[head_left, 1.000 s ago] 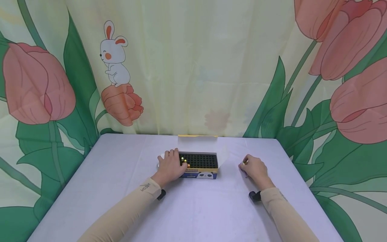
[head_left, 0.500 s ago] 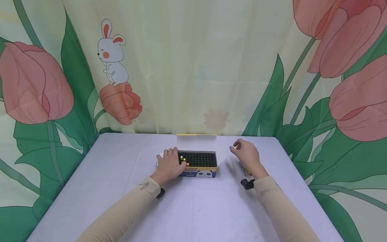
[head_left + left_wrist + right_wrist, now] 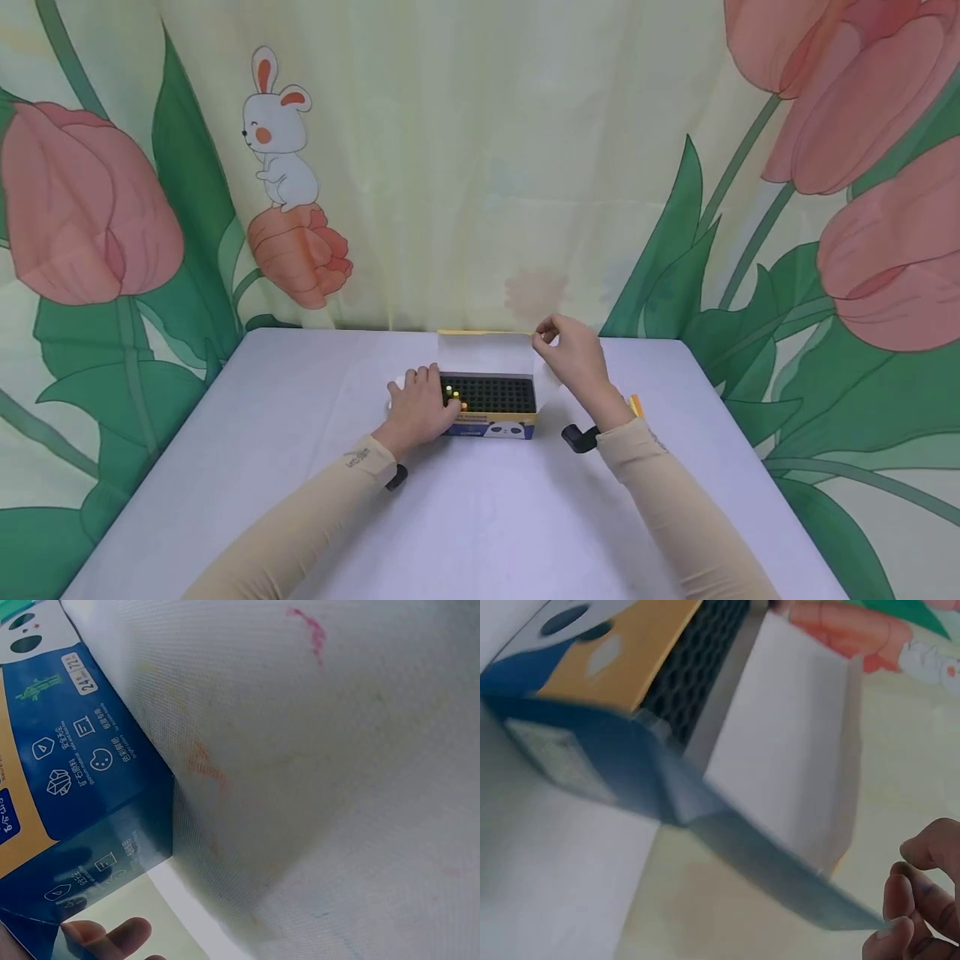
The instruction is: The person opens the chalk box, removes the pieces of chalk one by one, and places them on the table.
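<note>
With the left hand point(image 3: 418, 410) pressing flat on the left end of the blue-and-yellow cardboard crayon box point(image 3: 491, 410) mid-table, the right hand point(image 3: 573, 360), its grip pinching the upright lid's point(image 3: 487, 352) corner, should fold it gently.

From my remote seat I see a white table point(image 3: 465, 517) filling the lower part of the head view, its cloth showing faint pink and orange marks in the left wrist view. Behind it hangs a pale yellow curtain point(image 3: 465, 167) printed with big pink tulips point(image 3: 82, 208) and broad green leaves point(image 3: 675, 267). A white cartoon rabbit point(image 3: 276, 142) sits on an orange flower point(image 3: 300, 250) at the left of that backdrop. On the table's right side, near the far edge, a small yellow stick point(image 3: 636, 406) lies on the cloth; I cannot tell what it is.
</note>
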`<action>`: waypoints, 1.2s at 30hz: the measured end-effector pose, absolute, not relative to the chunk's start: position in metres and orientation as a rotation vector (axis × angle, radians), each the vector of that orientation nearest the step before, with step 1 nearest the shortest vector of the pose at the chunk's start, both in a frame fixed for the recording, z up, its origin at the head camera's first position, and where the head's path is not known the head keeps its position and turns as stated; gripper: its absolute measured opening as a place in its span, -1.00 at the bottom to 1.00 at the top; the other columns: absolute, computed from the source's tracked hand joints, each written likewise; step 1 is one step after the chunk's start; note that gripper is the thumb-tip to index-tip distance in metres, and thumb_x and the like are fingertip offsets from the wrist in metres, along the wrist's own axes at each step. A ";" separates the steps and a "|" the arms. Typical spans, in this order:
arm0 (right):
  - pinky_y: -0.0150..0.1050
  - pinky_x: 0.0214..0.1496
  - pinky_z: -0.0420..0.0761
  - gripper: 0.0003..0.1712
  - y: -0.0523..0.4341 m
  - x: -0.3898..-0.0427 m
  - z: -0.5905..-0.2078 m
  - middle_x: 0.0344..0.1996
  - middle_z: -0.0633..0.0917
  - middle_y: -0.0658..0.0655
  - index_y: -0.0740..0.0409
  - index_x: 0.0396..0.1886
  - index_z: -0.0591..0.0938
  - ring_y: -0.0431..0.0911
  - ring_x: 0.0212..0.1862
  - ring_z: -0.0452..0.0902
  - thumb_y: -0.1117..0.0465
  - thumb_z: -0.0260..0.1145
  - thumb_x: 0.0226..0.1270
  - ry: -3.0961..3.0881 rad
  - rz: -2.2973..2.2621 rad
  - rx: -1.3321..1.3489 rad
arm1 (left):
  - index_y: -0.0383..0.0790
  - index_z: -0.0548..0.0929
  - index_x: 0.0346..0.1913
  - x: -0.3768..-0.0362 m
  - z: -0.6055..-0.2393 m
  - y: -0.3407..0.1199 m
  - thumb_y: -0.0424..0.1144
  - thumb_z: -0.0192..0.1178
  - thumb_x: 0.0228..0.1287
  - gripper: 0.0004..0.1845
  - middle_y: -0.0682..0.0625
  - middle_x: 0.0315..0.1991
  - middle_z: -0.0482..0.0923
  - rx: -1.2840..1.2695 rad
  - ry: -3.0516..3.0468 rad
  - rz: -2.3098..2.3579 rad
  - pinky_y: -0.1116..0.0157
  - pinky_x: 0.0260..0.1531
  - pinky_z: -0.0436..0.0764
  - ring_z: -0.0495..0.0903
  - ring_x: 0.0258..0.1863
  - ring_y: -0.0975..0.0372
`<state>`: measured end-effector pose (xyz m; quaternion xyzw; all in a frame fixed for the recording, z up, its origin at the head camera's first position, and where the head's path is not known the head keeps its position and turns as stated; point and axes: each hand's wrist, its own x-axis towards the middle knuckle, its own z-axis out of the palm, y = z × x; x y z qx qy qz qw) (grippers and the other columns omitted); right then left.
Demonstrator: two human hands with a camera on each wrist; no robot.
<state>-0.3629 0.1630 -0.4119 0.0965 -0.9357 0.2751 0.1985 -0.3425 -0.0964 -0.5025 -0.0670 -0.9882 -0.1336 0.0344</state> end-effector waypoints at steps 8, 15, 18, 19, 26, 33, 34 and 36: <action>-0.27 -0.44 0.51 -0.88 0.117 -0.360 -0.414 -0.39 0.73 -0.03 0.03 -0.18 0.73 -0.16 -0.46 0.53 0.13 0.34 0.40 -2.690 0.675 0.462 | -0.45 0.27 0.49 -0.341 -0.506 -0.099 0.18 -0.02 0.30 -0.10 -0.35 0.33 0.44 -0.169 -3.032 -0.415 -0.40 0.21 0.27 0.36 0.34 -0.20; -0.31 -0.51 0.47 -0.92 0.098 -0.354 -0.430 -0.42 0.69 -0.07 0.00 -0.21 0.71 -0.20 -0.52 0.49 0.13 0.36 0.41 -2.750 0.655 0.498 | -0.47 0.26 0.50 -0.342 -0.507 -0.097 0.19 -0.06 0.32 -0.10 -0.37 0.33 0.43 -0.214 -3.048 -0.365 -0.40 0.20 0.29 0.37 0.34 -0.20; -0.30 -0.47 0.50 -0.91 0.092 -0.351 -0.436 -0.41 0.69 -0.06 0.01 -0.20 0.71 -0.20 -0.48 0.51 0.12 0.36 0.40 -2.772 0.693 0.544 | -0.47 0.26 0.50 -0.343 -0.506 -0.097 0.18 -0.07 0.33 -0.11 -0.37 0.33 0.43 -0.209 -3.046 -0.356 -0.39 0.19 0.30 0.37 0.33 -0.20; -0.29 -0.45 0.51 -0.91 0.090 -0.351 -0.438 -0.41 0.69 -0.06 0.02 -0.20 0.72 -0.20 -0.47 0.52 0.13 0.37 0.39 -2.777 0.706 0.557 | -0.47 0.26 0.50 -0.343 -0.506 -0.097 0.18 -0.08 0.33 -0.11 -0.37 0.32 0.44 -0.210 -3.045 -0.354 -0.39 0.19 0.30 0.37 0.33 -0.20; -0.30 -0.33 0.59 -0.91 0.078 -0.350 -0.455 -0.43 0.72 -0.09 0.03 -0.21 0.72 -0.24 -0.41 0.58 0.15 0.39 0.37 -2.817 0.746 0.616 | -0.47 0.28 0.47 -0.345 -0.505 -0.096 0.17 -0.08 0.33 -0.14 -0.35 0.22 0.48 -0.237 -3.026 -0.371 -0.39 0.13 0.32 0.40 0.26 -0.19; -0.32 -0.36 0.56 -0.94 0.071 -0.349 -0.470 -0.44 0.70 -0.12 0.00 -0.25 0.70 -0.28 -0.44 0.55 0.13 0.40 0.36 -2.836 0.736 0.658 | -0.46 0.31 0.45 -0.346 -0.506 -0.095 0.12 -0.07 0.32 -0.18 -0.36 0.22 0.48 -0.238 -3.018 -0.377 -0.41 0.12 0.32 0.41 0.22 -0.17; -0.33 -0.36 0.56 -0.94 0.070 -0.348 -0.471 -0.44 0.70 -0.12 0.00 -0.26 0.70 -0.28 -0.44 0.54 0.13 0.40 0.36 -2.838 0.736 0.665 | -0.46 0.31 0.45 -0.346 -0.506 -0.095 0.11 -0.07 0.32 -0.18 -0.35 0.22 0.49 -0.234 -3.018 -0.380 -0.40 0.12 0.31 0.41 0.21 -0.17; -0.34 -0.35 0.56 -0.94 0.069 -0.347 -0.473 -0.43 0.70 -0.13 -0.01 -0.26 0.70 -0.29 -0.43 0.54 0.12 0.39 0.38 -2.849 0.738 0.679 | -0.45 0.30 0.46 -0.346 -0.506 -0.094 0.11 -0.06 0.32 -0.18 -0.35 0.23 0.48 -0.227 -3.020 -0.384 -0.40 0.13 0.31 0.41 0.21 -0.16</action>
